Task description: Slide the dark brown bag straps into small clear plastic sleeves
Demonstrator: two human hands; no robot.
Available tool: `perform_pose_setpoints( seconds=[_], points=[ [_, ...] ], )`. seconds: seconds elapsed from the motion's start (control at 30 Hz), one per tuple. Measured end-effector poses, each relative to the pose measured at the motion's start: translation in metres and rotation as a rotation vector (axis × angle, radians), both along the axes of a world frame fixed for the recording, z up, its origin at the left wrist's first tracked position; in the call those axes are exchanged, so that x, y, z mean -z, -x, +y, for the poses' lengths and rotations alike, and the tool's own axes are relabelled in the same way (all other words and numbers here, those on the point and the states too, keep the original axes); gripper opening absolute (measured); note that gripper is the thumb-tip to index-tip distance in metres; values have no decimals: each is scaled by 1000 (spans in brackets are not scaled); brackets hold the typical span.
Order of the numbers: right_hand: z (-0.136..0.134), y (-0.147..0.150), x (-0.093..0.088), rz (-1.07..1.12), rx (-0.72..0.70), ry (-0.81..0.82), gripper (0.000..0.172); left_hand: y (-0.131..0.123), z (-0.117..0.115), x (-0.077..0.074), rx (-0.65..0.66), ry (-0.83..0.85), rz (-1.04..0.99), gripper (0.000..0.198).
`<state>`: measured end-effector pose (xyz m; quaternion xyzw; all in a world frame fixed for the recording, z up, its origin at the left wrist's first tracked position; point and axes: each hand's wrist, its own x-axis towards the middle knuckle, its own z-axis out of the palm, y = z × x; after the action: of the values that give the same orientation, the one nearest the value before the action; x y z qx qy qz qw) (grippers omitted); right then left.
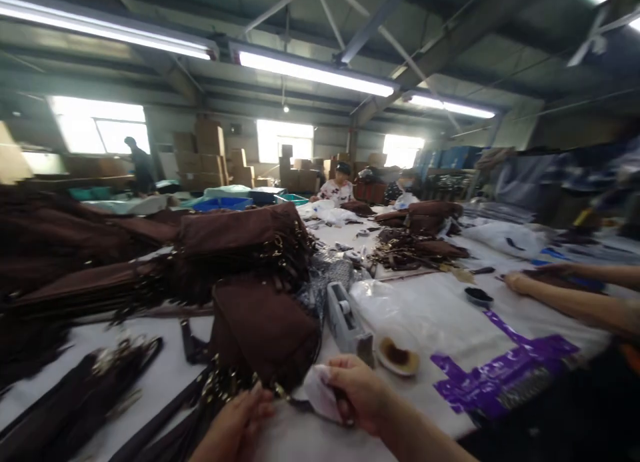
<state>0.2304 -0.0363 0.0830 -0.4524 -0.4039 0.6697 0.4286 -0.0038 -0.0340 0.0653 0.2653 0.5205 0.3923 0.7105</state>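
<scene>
My left hand [240, 419] is at the bottom centre, its fingers pinched on the metal hardware at the lower edge of a brown bag [263, 329] that lies on the white table [165, 372]. My right hand [357, 392] is just to the right of it, closed round a small white cloth or paper [317, 392] and a dark thin tool I cannot make out. The cloth touches the bag's metal fitting. Brown straps [165, 412] trail from the bag toward the lower left.
Piles of brown bags [235, 239] fill the left and middle of the table. A grey tape dispenser [345, 322], a small dish [399, 357], clear plastic bags [415, 309] and purple tape [505, 372] lie to the right. Another person's arms [565, 292] reach in at right; other workers sit farther back.
</scene>
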Motion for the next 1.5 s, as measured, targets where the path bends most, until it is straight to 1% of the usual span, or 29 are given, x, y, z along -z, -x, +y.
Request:
perform_pose_setpoints(
  seconds=[0.03,0.1,0.17,0.23,0.33,0.4,0.43,0.5,0.53,0.6,0.67,0.77,0.87,0.97,1.03,1.1,1.17,1.23,1.33,1.4,1.5],
  points=[
    [0,24,6,-23,-36,24,36,0,0,2,-3,17,-86,57],
    [4,61,18,-67,-54,51,33,1,0,4,14,26,-203,56],
    [11,84,26,-102,-30,66,33,2,-1,4,35,-19,-246,52],
    [16,93,30,-139,-9,47,34,2,-2,4,64,-109,-260,46],
    [18,92,31,-88,30,40,45,2,-4,4,104,-221,-340,39],
    [15,90,32,-33,34,20,53,1,-3,7,92,-228,-370,39],
    [13,90,32,-35,27,-8,53,1,-2,8,75,-219,-353,40],
    [11,91,33,-112,31,-106,47,1,-1,10,53,-206,-290,40],
    [11,93,33,-167,60,-144,42,2,-1,11,52,-209,-265,41],
    [12,95,32,-256,151,-162,34,2,-1,12,59,-214,-237,44],
    [14,96,31,-303,201,-165,28,3,-1,15,46,-206,-233,45],
    [11,92,30,-301,170,-178,24,5,-1,22,36,-166,-197,42],
    [4,87,30,-317,135,-162,24,8,-1,26,55,-133,-150,43],
    [-1,84,32,-338,125,-157,26,8,-2,22,75,-123,-150,48],
    [-3,83,32,-348,116,-170,26,8,-4,20,106,-126,-134,47],
    [-4,81,33,-359,79,-186,24,7,-5,20,126,-145,-102,45],
    [-4,79,33,-355,24,-207,22,7,-4,24,125,-178,-91,43],
    [-5,78,34,-344,-10,-214,24,6,-3,30,108,-199,-85,42],
    [-4,76,36,-369,11,-200,27,4,0,36,85,-209,-70,43],
    [-3,75,37,-413,41,-204,26,4,0,34,67,-187,-66,43],
    [-3,72,40,-483,72,-222,24,8,-2,23,30,-132,-39,44]
  ],
)
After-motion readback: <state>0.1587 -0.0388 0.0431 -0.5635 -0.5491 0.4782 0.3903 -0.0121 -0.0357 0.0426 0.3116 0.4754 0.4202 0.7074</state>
